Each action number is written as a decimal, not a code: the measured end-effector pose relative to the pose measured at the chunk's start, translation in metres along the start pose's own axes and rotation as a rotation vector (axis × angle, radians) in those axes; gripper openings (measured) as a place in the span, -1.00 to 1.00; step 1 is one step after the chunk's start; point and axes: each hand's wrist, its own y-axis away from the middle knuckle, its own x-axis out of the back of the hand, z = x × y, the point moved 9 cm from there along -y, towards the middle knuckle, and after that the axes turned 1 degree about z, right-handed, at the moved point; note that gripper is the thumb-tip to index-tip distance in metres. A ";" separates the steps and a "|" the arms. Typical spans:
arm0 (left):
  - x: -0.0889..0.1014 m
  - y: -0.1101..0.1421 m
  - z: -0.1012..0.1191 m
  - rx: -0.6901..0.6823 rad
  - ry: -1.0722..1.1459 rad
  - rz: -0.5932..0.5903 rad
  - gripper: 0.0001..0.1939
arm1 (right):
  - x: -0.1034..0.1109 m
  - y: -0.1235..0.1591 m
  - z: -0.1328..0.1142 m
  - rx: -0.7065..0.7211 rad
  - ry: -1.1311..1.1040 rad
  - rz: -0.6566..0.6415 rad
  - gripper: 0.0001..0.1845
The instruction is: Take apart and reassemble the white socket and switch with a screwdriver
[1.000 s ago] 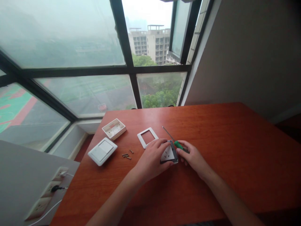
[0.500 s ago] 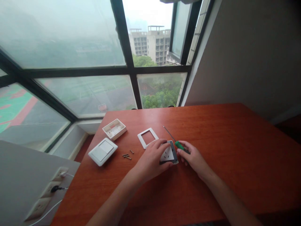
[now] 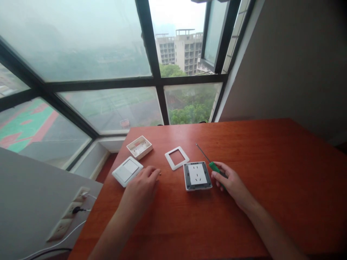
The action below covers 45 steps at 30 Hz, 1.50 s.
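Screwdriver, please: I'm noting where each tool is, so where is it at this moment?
In the head view, the screwdriver is right of centre, held in the right hand, by the far right corner of the socket.

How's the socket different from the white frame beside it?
The socket has a slotted white middle; the frame has an open hole. The socket shows a dark border; the frame is all white. The socket is thicker than the frame. Both lie on the table.
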 end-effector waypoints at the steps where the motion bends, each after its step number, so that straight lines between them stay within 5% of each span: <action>1: -0.001 0.005 -0.007 0.017 -0.006 -0.001 -0.77 | 0.000 0.000 0.000 0.000 -0.004 0.001 -0.45; 9: -0.020 0.015 -0.015 0.070 -0.010 0.027 -0.80 | 0.004 0.002 -0.002 -0.012 -0.032 0.018 -0.43; 18: -0.031 -0.001 0.017 0.000 0.104 -0.041 -0.82 | 0.004 0.003 -0.002 -0.016 -0.057 0.020 -0.42; 45: -0.037 0.005 0.018 0.030 -0.118 0.012 -0.85 | 0.002 0.004 -0.002 -0.005 -0.072 0.012 -0.45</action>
